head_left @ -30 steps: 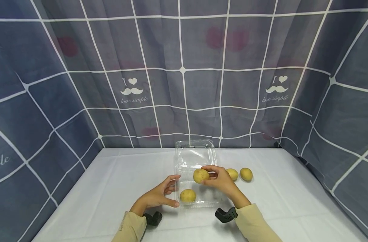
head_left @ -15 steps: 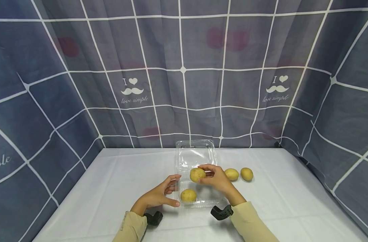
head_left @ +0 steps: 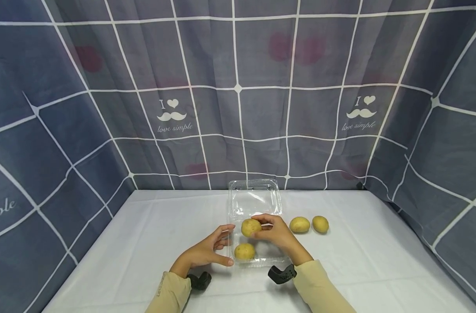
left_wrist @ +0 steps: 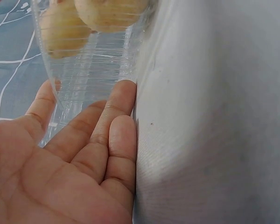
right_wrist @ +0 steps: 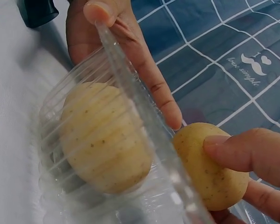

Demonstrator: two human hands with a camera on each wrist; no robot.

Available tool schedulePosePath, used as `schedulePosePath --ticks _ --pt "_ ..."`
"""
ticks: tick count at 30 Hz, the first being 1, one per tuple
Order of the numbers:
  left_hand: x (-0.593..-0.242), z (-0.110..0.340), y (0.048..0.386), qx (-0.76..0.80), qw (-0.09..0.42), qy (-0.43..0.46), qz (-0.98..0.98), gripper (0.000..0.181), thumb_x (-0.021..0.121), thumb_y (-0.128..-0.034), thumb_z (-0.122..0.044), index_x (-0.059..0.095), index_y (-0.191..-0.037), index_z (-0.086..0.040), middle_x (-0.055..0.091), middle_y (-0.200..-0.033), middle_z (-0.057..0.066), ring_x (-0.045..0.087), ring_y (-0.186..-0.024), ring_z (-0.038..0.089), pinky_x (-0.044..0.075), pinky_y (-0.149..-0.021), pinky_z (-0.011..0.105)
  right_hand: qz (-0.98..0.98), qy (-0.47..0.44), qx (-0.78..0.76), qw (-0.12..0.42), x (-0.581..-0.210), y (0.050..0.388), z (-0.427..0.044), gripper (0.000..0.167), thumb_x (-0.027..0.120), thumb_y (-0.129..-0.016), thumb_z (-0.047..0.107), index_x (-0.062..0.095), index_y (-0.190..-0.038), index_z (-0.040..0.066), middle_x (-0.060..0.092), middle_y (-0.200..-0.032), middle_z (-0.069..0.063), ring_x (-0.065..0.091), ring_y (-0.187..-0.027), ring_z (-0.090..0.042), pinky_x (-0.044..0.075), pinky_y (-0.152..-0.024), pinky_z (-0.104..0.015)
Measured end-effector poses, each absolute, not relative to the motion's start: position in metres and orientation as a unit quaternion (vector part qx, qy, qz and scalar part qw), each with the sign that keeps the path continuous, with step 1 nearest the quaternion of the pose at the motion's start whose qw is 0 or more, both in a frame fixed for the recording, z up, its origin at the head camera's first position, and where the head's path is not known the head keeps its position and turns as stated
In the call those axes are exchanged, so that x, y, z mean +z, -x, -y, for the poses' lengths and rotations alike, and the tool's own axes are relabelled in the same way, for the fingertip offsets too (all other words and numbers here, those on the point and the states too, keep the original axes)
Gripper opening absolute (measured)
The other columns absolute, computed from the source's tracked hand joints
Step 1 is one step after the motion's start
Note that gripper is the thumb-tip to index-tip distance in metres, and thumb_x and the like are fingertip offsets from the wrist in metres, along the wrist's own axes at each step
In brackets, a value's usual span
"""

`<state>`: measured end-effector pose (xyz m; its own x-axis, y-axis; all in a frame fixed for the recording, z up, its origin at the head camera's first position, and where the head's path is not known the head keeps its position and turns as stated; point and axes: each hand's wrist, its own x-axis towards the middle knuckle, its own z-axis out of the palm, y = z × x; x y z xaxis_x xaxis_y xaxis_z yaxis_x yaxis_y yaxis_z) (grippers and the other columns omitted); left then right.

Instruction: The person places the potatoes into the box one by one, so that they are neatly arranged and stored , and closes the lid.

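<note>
In the head view my right hand [head_left: 275, 232] pinches a potato [head_left: 251, 227] between thumb and fingers over the left half of a clear plastic clamshell box [head_left: 267, 250]. A second potato [head_left: 244, 251] lies inside the box at its near left corner. My left hand [head_left: 208, 250] rests at the box's left side, fingers spread and relaxed. In the left wrist view the left fingertips [left_wrist: 123, 91] are close against the box wall, low by the tablecloth. The right wrist view shows the gripped potato [right_wrist: 210, 165] near the rim, with the boxed potato [right_wrist: 105, 137] behind the ribbed wall.
The box's lid [head_left: 255, 200] stands open toward the back curtain [head_left: 261, 130]. Right of the box, a potato [head_left: 299, 224] and another potato [head_left: 320, 224] lie on the white tablecloth [head_left: 363, 252]. A black wrist device [head_left: 282, 274] is on the right wrist.
My right hand has carried the gripped potato a little to the left over the box. The left hand and the other potatoes have stayed in place.
</note>
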<state>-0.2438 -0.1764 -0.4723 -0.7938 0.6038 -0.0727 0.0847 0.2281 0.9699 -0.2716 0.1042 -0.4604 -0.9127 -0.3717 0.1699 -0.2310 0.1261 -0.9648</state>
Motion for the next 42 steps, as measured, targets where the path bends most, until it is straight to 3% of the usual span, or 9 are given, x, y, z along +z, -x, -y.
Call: schedulePosePath --ticks 16,26,42 --pt "-0.472 0.174 0.243 0.579 0.223 -0.232 -0.749 0.107 0.091 -0.0897 -0.012 0.020 -0.169 -0.004 0.019 -0.174 0.030 0.036 -0.154 0.051 0.024 -0.127 0.066 -0.815 0.142 -0.561 0.036 -0.465 0.271 -0.094 0.046 0.089 -0.078 -0.001 0.075 -0.122 -0.006 0.077 -0.108 -0.015 0.072 -0.101 -0.026 0.063 -0.082 -0.037" --pt "-0.471 0.174 0.243 0.578 0.223 -0.238 -0.748 0.105 0.090 -0.0903 -0.010 0.020 -0.169 -0.003 0.023 -0.172 0.031 0.037 -0.154 0.050 0.024 -0.127 0.066 -0.842 0.142 -0.521 0.016 -0.463 0.269 -0.086 0.044 0.093 -0.077 -0.001 0.077 -0.118 -0.003 0.079 -0.107 -0.017 0.077 -0.100 -0.032 0.063 -0.087 -0.046" --pt "-0.474 0.175 0.244 0.582 0.221 -0.234 -0.747 0.104 0.089 -0.0900 -0.007 0.021 -0.169 -0.003 0.022 -0.173 0.031 0.035 -0.154 0.050 0.023 -0.127 0.066 -0.812 0.202 -0.545 0.057 -0.466 0.271 -0.084 0.038 0.083 -0.086 -0.004 0.072 -0.122 -0.011 0.077 -0.113 -0.025 0.074 -0.110 -0.039 0.061 -0.096 -0.046"
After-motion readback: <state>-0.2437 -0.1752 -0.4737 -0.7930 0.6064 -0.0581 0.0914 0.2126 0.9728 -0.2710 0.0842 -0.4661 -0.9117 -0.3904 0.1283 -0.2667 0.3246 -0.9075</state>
